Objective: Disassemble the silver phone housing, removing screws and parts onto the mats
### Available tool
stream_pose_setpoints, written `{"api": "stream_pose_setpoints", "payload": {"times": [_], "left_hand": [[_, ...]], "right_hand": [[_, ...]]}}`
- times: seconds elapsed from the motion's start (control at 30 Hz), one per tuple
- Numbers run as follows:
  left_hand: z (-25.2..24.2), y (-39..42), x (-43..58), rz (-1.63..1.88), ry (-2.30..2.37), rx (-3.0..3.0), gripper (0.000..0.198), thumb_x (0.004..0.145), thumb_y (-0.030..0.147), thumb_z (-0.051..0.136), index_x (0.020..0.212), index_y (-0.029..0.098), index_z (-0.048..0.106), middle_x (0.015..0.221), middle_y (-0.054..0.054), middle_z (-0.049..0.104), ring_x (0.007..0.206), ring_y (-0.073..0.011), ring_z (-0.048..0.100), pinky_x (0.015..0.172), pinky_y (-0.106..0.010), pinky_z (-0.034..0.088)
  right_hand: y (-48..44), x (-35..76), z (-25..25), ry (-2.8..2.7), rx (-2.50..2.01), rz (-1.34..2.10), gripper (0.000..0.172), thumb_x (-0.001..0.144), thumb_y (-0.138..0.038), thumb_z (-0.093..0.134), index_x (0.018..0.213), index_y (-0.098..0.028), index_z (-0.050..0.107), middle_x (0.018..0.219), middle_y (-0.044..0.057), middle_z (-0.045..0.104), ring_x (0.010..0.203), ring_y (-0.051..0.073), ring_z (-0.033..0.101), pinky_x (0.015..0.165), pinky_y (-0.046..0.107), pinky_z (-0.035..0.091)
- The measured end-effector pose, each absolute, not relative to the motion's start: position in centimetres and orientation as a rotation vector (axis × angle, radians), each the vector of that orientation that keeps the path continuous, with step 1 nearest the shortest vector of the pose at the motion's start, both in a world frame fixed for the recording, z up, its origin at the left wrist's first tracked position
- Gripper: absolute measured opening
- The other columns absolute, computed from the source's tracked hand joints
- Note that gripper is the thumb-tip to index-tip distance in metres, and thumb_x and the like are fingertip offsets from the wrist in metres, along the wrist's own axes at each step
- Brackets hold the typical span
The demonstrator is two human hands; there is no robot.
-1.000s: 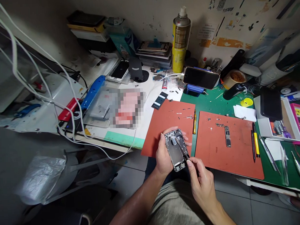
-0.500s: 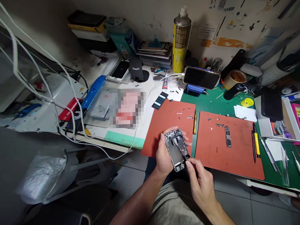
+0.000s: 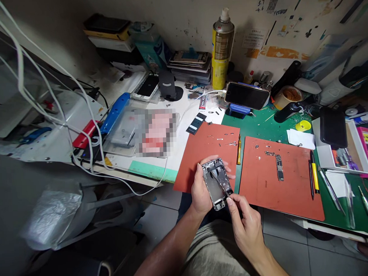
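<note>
An opened phone housing rests in my left hand, whose fingers wrap behind it and show at its far right edge. Its inside faces up, with small parts and flex cables along the frame. My right hand pinches a pair of metal tweezers between thumb and forefinger. Their tips reach into the upper part of the housing; what they touch there is too small to make out. A logic board lies on the right-hand red-brown mat, apart from both hands.
Small screws and brackets lie on the left mat, beside a gold screwdriver. A phone on a blue stand and a spray can stand behind. Pens, tweezers and a white box line the right. White cables hang at left.
My right hand and the tweezers have shifted very slightly left within the housing. My left hand and the housing stay in place.
</note>
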State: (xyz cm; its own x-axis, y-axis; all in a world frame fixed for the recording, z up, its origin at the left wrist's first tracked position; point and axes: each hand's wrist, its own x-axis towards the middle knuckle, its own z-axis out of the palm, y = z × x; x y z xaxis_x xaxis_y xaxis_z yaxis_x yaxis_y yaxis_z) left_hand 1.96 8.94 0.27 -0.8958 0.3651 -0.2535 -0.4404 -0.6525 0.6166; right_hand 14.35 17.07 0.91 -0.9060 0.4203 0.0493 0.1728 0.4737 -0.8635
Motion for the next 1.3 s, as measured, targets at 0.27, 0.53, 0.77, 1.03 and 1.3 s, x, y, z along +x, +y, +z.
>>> {"api": "stream_pose_setpoints", "payload": {"times": [0.27,0.53,0.77,1.03,1.3], "left_hand": [[0.29,8.99,1.99,2.504,1.010,-0.158,0.050,0.105,0.063,0.053,0.124,0.020,0.070,0.109,-0.011,0.078,0.097,-0.0263,0.077,0.090,-0.048,0.068],[0.28,8.99,2.07,2.509,0.974,-0.160,0.050,0.106,0.063,0.052,0.125,0.020,0.069,0.109,-0.012,0.077,0.105,-0.0282,0.076,0.091,-0.048,0.068],[0.37,8.99,2.00,2.502,0.988,-0.161,0.050,0.106,0.063,0.051,0.124,0.020,0.070,0.109,-0.012,0.077,0.103,-0.0280,0.076,0.092,-0.049,0.067],[0.52,9.06,1.95,2.511,0.969,-0.145,0.050,0.106,0.062,0.050,0.124,0.020,0.070,0.108,-0.012,0.077,0.094,-0.0253,0.076,0.090,-0.048,0.067],[0.63,9.07,1.90,2.514,0.952,-0.132,0.049,0.106,0.062,0.050,0.124,0.020,0.070,0.107,-0.012,0.077,0.101,-0.0274,0.076,0.091,-0.048,0.067]], "right_hand": [[17.04,14.26,0.84,-2.461,-0.487,1.406,0.023,0.112,-0.035,0.052,0.105,-0.020,0.068,0.064,-0.006,0.058,0.048,0.010,0.051,0.048,0.022,0.038],[17.00,14.38,0.61,-2.457,-0.536,1.404,0.027,0.111,-0.039,0.051,0.102,-0.020,0.069,0.065,-0.004,0.063,0.048,0.010,0.052,0.047,0.023,0.037],[17.04,14.37,0.83,-2.438,-0.550,1.417,0.029,0.112,-0.040,0.051,0.102,-0.020,0.069,0.064,-0.005,0.062,0.047,0.010,0.052,0.046,0.022,0.037],[16.98,14.35,0.80,-2.435,-0.547,1.420,0.024,0.111,-0.037,0.052,0.102,-0.020,0.067,0.062,-0.007,0.053,0.045,0.008,0.043,0.044,0.022,0.031],[16.90,14.34,0.75,-2.434,-0.527,1.433,0.023,0.112,-0.033,0.050,0.102,-0.020,0.066,0.063,-0.008,0.052,0.047,0.008,0.047,0.046,0.021,0.032]]}}
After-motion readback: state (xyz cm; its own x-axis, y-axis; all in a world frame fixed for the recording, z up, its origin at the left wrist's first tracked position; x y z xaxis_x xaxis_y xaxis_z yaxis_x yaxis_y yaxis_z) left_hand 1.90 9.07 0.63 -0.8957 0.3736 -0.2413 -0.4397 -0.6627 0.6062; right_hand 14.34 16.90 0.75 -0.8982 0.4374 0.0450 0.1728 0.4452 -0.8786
